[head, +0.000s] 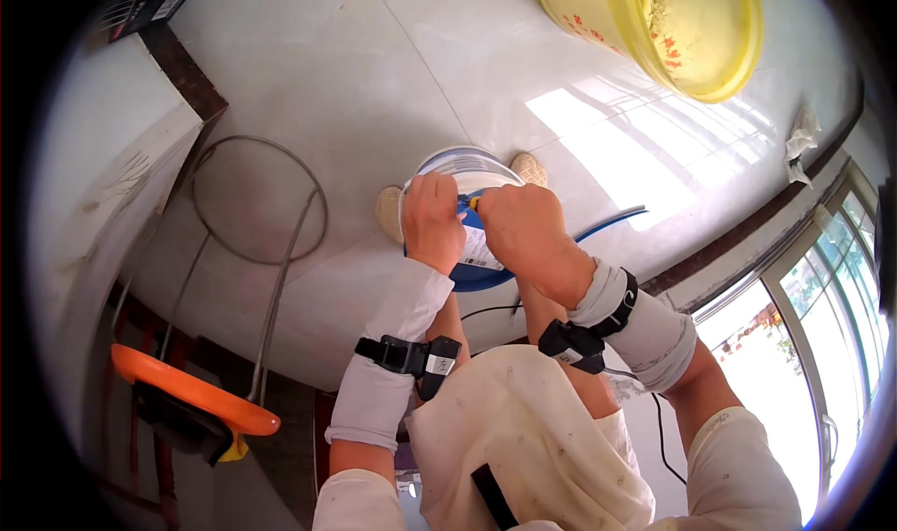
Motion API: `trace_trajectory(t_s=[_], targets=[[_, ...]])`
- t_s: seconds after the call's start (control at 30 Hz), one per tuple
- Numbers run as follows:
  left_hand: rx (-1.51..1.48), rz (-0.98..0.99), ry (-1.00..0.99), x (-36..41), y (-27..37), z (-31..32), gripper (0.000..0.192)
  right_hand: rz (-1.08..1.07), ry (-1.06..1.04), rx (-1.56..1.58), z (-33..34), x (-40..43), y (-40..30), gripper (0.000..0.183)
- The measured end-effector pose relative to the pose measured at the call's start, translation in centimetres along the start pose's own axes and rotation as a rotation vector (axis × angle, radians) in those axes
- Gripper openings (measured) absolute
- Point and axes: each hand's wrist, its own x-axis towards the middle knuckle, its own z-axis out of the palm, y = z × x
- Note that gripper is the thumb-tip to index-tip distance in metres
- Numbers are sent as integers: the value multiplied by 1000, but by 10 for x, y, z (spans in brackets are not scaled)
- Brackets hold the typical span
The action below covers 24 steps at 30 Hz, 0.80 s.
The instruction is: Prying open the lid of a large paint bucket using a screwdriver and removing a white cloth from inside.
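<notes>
A round blue-and-white container [478, 279] with a printed label sits between my feet on the tiled floor. My left hand [432, 219] is curled over its left side, knuckles up; what its fingers grip is hidden. My right hand [525, 230] is closed around a small tool [474, 202] that shows yellow and dark parts, its full shape covered by my fist. The tool's visible end lies between my two hands, above the container. From beside my right hand, a curved blue strip [610, 224] sticks out to the right.
A yellow bucket [581, 12], dusty inside, is at the upper right. To the left lies a metal-framed stool with an orange seat [196, 391] and ring-shaped base [326, 216]. A black box [151, 5] sits upper left. Glass doors [792, 321] line the right side.
</notes>
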Motion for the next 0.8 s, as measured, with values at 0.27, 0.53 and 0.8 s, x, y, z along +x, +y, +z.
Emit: trace_trajectory(t_s=[0.27, 0.53, 0.8], targets=[[-41, 34, 50, -5, -4, 1, 30, 227, 152, 103, 40, -20, -23, 8], [-20, 55, 83, -11, -10, 2, 34, 391, 236, 129, 58, -25, -45, 21], [-28, 91, 79, -10, -7, 1, 32, 484, 390, 215, 81, -29, -51, 19]])
